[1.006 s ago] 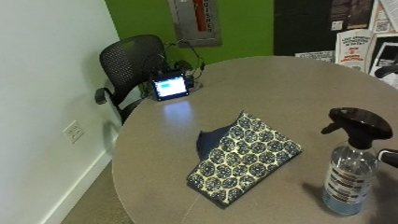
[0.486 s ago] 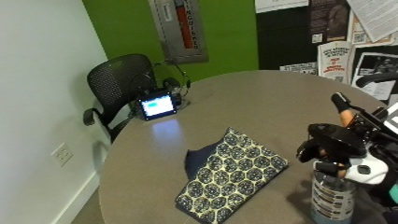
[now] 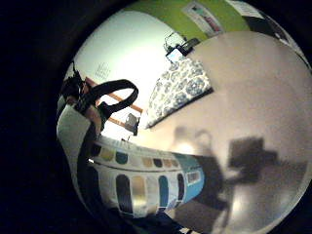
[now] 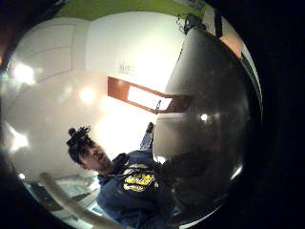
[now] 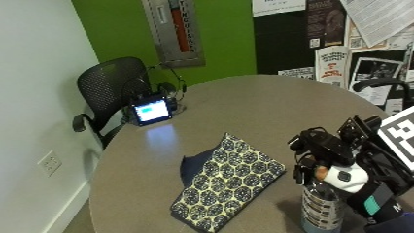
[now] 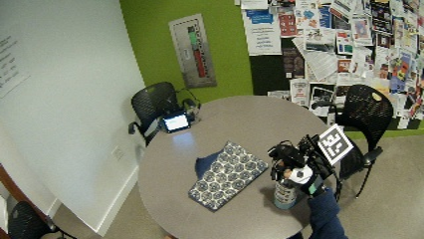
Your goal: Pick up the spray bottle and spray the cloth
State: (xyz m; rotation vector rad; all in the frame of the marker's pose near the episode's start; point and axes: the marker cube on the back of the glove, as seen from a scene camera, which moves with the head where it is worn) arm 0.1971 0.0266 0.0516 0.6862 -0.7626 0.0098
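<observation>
We see the clear plastic spray bottle [image 5: 320, 206] with a blue-patterned label upright on the round grey table [image 5: 259, 111], just beside the patterned folded cloth [image 5: 228, 180], our gloved right hand [image 5: 336, 167] clasping its black trigger head

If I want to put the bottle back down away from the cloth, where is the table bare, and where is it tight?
Bare table runs behind the patterned cloth, toward the poster wall, and between the cloth and the small lit screen. It is tight at the near right edge, where the gloved right hand is at the top of the spray bottle, beside the cloth.
</observation>
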